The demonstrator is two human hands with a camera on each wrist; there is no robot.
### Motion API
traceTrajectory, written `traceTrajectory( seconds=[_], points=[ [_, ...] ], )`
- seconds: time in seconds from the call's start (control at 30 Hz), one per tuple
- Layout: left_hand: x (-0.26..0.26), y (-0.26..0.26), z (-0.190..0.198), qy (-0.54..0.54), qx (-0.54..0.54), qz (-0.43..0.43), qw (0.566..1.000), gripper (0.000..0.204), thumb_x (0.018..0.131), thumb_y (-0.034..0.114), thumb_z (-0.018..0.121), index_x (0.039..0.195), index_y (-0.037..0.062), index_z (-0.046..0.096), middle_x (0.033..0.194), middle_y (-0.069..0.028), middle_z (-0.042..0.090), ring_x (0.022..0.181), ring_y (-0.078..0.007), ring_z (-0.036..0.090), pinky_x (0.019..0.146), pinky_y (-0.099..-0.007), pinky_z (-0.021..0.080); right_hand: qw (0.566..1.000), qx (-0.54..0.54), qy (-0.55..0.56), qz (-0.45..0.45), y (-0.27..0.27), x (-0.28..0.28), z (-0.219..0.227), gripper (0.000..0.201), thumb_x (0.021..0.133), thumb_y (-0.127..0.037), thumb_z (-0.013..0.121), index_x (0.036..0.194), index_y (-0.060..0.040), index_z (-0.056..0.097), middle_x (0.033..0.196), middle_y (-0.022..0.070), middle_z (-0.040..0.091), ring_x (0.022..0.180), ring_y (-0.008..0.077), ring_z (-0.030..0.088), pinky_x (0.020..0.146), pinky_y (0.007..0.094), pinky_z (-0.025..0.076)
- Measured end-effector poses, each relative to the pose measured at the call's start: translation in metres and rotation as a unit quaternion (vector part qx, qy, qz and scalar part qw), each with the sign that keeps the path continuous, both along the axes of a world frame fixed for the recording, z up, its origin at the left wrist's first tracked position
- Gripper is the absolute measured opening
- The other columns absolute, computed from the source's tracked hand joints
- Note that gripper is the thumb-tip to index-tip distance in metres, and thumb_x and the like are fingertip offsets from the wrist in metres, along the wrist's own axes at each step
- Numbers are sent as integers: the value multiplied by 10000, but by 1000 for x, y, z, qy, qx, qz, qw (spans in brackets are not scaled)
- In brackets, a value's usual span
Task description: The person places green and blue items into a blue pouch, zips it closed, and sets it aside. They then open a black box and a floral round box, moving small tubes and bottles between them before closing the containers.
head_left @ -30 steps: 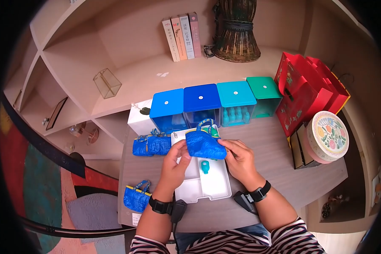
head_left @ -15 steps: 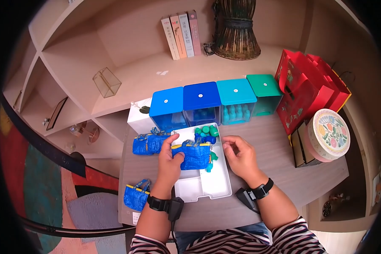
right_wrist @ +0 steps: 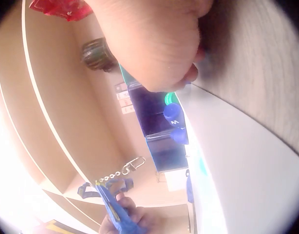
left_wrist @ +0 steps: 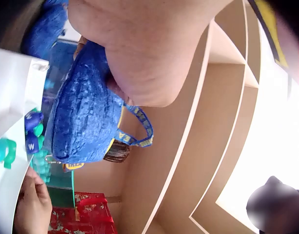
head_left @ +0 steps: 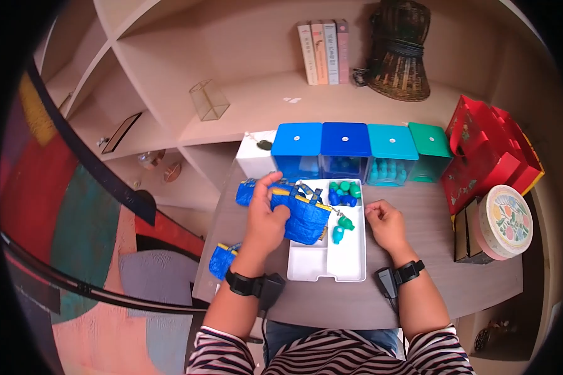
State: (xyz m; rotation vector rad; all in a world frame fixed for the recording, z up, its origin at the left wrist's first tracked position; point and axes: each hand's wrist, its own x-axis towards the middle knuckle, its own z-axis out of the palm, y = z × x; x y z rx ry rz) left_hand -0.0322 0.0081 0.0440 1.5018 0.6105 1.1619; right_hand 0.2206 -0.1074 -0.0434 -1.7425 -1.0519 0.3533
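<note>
My left hand [head_left: 266, 222] grips a small blue woven tote bag [head_left: 303, 219] with yellow trim and patterned strap handles, thumb on its near face, over the left part of a white divided tray [head_left: 345, 267]. A metal chain with a clip [right_wrist: 134, 165] hangs from the bag's side. At the tray's right edge is my right hand [head_left: 388, 228], fingers loosely curled and fingertips close to the rim. In the tray, small bottle-shaped blue pieces [head_left: 342, 199] and green pieces [head_left: 345, 223] lie in the right-hand section. Some blue ones carry a white W.
Two more blue bags lie left of the tray, one behind [head_left: 246, 192] and one in front [head_left: 220, 260]. Behind the tray stand a light blue bin [head_left: 297, 139], a dark blue bin [head_left: 345, 139], a turquoise bin [head_left: 392, 140] and a green bin [head_left: 429, 139]. Red gift bags [head_left: 481, 156] and a round floral box [head_left: 510, 219] stand right.
Both hands held the bag earlier; the right hand let go and moved to the tray's right edge. The left hand keeps the bag, now tilted. The head view has turned left.
</note>
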Motion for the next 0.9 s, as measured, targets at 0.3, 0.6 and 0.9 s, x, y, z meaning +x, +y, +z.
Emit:
traceTrajectory(
  seconds=[0.3, 0.6, 0.9],
  points=[
    [-156, 1, 21, 253, 0, 143, 957, 646, 796, -51, 534, 1431, 17, 439, 931, -58, 592, 792, -116, 564, 705, -259, 473, 1000, 6, -12, 23, 1, 2, -5, 120, 897, -160, 703, 934, -48, 724, 718, 71, 705, 617, 165, 648, 613, 316, 509],
    [-163, -39, -24, 522, 315, 283, 740, 577, 775, 82, 699, 1339, 88, 575, 1349, -192, 585, 1246, -385, 552, 1081, -481, 408, 1000, -6, -2, 31, -2, 3, -2, 124, 903, -155, 701, 949, -42, 720, 745, 68, 712, 655, 159, 655, 639, 316, 512],
    [-165, -68, -45, 608, 222, 143, 749, 522, 961, 323, 608, 1433, 107, 554, 1573, -207, 381, 1449, -417, 356, 1194, -550, 249, 999, -26, -5, 32, -4, 1, 2, 139, 908, -175, 698, 969, -54, 727, 755, 57, 714, 665, 153, 651, 651, 313, 513]
  ],
)
